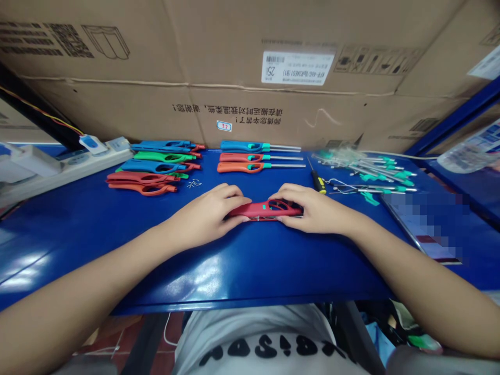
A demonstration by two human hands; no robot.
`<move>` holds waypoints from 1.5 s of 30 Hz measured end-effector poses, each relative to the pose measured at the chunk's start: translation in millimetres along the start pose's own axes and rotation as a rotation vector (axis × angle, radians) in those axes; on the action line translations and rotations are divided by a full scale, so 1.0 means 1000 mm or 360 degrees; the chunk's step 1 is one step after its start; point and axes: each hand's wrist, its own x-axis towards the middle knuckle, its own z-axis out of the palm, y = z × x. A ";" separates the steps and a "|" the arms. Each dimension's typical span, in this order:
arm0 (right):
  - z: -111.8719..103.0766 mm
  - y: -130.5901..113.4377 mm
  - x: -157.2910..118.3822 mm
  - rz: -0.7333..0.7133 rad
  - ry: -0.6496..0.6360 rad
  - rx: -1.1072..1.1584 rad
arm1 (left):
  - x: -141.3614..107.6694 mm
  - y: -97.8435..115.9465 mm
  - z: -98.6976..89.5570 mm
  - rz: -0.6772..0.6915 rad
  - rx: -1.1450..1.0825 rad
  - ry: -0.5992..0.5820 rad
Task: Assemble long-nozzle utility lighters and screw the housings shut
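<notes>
Both hands grip a red lighter body (255,209) just above the blue table, near its middle. My left hand (213,211) pinches its left end between thumb and fingers. Around the right end, beside the trigger loop, my right hand (312,208) is closed. A thin seam with metal parts shows along the near side of the body, and a small teal piece shows on top. Beyond my left hand lie small screws (194,184). A screwdriver with a yellow and black handle (318,182) rests past my right hand.
Blue, green and red lighter shells (156,161) lie stacked at the back left. Several long-nosed lighters (260,156) lie at the back middle. Metal rods with teal parts (378,169) are heaped at right, near a tablet-like device (414,229). A power strip (78,166) and cardboard (234,52) border the table.
</notes>
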 end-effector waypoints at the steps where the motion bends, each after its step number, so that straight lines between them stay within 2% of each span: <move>1: 0.000 0.000 0.000 0.0006 -0.0011 0.0001 | 0.000 0.000 0.000 -0.0010 0.0003 -0.0012; 14: 0.004 0.003 0.001 0.0074 0.0002 -0.0017 | 0.000 -0.002 0.002 -0.0079 -0.0067 -0.0068; 22: 0.002 0.003 -0.001 0.0035 -0.0033 -0.0024 | -0.001 -0.002 0.002 -0.0123 -0.0078 -0.0108; 29: -0.002 0.002 -0.001 -0.0021 -0.0050 0.0041 | 0.000 -0.001 0.003 -0.0097 -0.0134 -0.0072; 45: -0.005 0.005 -0.002 0.0090 -0.0091 -0.0040 | 0.001 -0.003 0.012 -0.0056 -0.0150 -0.0016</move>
